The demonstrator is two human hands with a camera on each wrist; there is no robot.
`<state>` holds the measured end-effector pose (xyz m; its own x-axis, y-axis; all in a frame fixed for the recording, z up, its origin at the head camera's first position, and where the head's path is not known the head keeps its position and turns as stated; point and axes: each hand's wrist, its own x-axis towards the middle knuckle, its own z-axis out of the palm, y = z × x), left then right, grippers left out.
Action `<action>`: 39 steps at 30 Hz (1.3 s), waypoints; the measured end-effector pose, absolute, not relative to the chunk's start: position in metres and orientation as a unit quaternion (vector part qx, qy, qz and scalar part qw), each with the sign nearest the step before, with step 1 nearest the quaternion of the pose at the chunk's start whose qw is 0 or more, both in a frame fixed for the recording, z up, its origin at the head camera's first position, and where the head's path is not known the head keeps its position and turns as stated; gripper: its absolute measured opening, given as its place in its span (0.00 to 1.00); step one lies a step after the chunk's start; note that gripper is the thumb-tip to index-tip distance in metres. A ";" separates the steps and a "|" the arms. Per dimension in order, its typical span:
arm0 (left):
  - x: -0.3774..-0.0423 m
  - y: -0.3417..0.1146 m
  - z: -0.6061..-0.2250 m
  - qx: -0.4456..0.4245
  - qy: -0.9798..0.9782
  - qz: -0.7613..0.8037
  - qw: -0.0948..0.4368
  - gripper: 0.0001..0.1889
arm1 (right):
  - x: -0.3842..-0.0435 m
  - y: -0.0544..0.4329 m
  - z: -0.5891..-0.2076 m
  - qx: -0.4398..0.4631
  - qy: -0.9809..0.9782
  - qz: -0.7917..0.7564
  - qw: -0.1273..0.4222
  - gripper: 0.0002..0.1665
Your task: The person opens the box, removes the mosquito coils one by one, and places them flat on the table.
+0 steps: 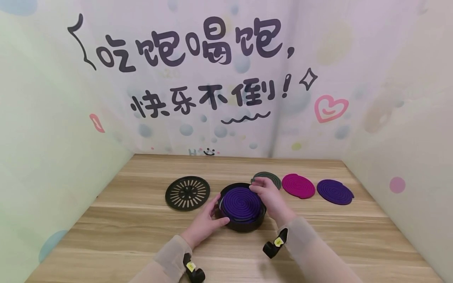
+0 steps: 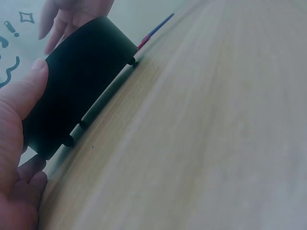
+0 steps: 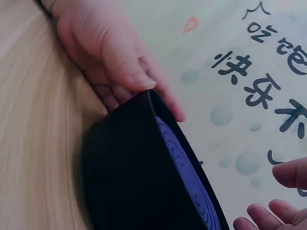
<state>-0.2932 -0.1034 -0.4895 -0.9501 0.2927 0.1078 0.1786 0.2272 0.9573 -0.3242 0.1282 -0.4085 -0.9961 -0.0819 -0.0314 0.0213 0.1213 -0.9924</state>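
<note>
A round black holder (image 1: 244, 226) stands on the table with purple spiral coasters (image 1: 242, 203) stacked in it. My left hand (image 1: 204, 226) grips the holder's left side, thumb at the near rim and fingers round the wall. Over the far right rim is my right hand (image 1: 269, 197), its fingers loosely bent with nothing between them. The right wrist view shows the right thumb and fingers (image 3: 264, 218) spread apart beside the holder. In the left wrist view, small feet show under the holder's dark wall (image 2: 84, 72).
To the left lies a black slotted round disc (image 1: 188, 193). Right of the holder, a dark green spiral coaster (image 1: 270, 179), a magenta one (image 1: 298, 186) and a purple one (image 1: 335, 192) lie in a row. A wall with writing (image 1: 212, 94) rises behind the table (image 1: 116, 232).
</note>
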 end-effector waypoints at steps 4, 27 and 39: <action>-0.293 -0.104 -0.489 0.150 0.783 0.602 0.051 0.46 | -0.327 0.124 -0.410 -0.022 0.786 -0.617 0.032 0.31; -0.292 -0.104 -0.489 0.156 0.783 0.601 0.048 0.46 | -0.330 0.120 -0.414 -0.006 0.815 -0.579 0.028 0.28; -0.293 -0.104 -0.489 0.154 0.786 0.597 0.044 0.46 | -0.330 0.120 -0.415 -0.010 0.802 -0.598 0.021 0.26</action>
<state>-0.2934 -0.1039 -0.4891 -0.9485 0.2948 0.1157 0.1908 0.2403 0.9518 -0.3298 0.1200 -0.4154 -0.9990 -0.0405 -0.0211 0.0086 0.2857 -0.9583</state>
